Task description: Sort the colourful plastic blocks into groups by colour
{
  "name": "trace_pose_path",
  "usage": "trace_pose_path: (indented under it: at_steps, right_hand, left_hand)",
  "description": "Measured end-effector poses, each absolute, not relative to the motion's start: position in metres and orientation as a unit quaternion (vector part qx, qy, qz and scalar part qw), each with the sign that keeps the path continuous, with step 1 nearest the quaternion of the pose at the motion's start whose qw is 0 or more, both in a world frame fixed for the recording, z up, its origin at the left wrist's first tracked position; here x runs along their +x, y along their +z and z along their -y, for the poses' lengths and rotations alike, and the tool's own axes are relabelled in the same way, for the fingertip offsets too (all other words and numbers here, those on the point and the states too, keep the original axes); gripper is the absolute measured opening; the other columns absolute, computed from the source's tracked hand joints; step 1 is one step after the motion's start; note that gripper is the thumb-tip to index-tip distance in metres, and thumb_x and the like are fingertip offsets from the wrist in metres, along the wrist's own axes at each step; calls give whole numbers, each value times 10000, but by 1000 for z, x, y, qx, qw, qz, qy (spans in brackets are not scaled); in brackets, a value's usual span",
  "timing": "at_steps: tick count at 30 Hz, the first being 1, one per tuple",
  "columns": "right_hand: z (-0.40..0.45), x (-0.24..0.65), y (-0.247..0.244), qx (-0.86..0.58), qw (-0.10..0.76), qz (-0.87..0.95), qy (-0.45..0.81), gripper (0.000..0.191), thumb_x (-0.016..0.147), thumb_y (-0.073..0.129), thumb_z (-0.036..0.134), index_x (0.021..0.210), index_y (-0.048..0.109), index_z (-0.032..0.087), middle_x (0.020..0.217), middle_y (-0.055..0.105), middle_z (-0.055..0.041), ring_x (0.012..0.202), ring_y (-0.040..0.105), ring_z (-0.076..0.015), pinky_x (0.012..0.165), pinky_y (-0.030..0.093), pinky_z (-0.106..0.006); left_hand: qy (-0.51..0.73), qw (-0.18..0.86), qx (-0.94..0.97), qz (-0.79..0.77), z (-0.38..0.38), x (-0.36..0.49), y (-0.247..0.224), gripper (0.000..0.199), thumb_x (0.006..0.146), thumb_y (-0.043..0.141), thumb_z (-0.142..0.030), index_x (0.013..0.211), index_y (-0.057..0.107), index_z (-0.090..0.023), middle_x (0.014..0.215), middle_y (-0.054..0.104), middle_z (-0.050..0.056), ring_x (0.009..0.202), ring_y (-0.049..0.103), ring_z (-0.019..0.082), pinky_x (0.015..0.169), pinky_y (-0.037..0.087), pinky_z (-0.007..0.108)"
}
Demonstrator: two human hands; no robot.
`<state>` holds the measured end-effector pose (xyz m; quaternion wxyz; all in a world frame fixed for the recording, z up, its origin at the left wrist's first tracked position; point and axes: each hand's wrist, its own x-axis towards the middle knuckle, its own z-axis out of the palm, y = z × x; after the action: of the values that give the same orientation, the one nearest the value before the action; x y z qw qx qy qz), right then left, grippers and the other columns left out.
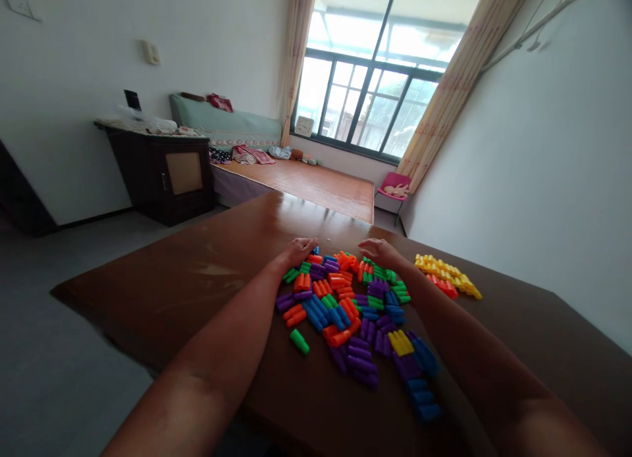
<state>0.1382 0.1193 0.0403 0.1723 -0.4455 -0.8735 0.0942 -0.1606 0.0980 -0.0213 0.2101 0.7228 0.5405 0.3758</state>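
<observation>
A heap of coloured plastic toy pieces, ribbed like joined tubes, covers the middle of the brown table (pixel 197 266). My left hand (pixel 302 248) rests at its far left edge, fingers stretched out beside a small blue piece (pixel 315 251). At the far right edge my right hand (pixel 379 248) hovers close to some green pieces (pixel 382 271), its fingers loosely curved and apart. Orange pieces (pixel 340 280), blue pieces (pixel 316 312) and purple pieces (pixel 362 357) lie between my forearms. One green piece (pixel 299 341) sits alone near the front, and a yellow piece (pixel 400 343) lies by my right forearm.
Yellow pieces (pixel 447 272) line up in rows right of my right arm, with red pieces (pixel 442 286) beside them. Beyond the table stand a low bed (pixel 316 180), a dark cabinet (pixel 182 174) and a pink chair (pixel 395 182) under the window.
</observation>
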Motion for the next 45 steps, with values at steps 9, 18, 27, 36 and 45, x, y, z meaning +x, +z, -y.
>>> trace_pose_path:
  at_steps: [9,18,27,36,45]
  right_hand:
    - [-91,95,44,-416,81,905,16,324,806,612,202,1126,646,235,1153,673,-82,1035,609,-240,848,489,-369]
    - [-31,160,53,-476,250,843,-16,299,856,543,290,1135,600,197,1121,665,-96,985,622,-218,862,497,-375]
    - [52,225,30,-437,231,867,56,626,770,653,524,1329,546,264,1341,563,-104,1277,469,-314,1039,410,-487]
    - [95,244,-17,-442,144,881,86,895,662,682,667,1447,405,335,1540,323,-88,1358,353,-361,1053,360,-544]
    - [85,210,-15,-414,269,870,-7,445,792,645,482,1183,640,270,1328,557,-86,1154,516,-283,984,436,-483]
  left_hand:
    - [420,206,707,-531,-100,-164,-18,574,902,341,-550,1019,734,-149,1082,726,107,1020,656,248,906,488,329]
    - [440,244,704,-502,-82,-157,30,756,848,339,-699,1081,711,-83,1135,702,147,1090,627,279,985,451,371]
    - [159,151,874,-435,63,-169,45,858,647,732,-617,1413,450,-354,1561,306,29,1434,244,311,1164,197,425]
    - [131,105,856,-488,112,-161,5,996,659,681,-688,1501,251,-375,1606,152,58,1458,132,359,1162,169,509]
    - [160,45,863,-476,86,-99,-8,695,842,523,-630,1460,364,-355,1568,270,58,1430,224,319,1161,173,516]
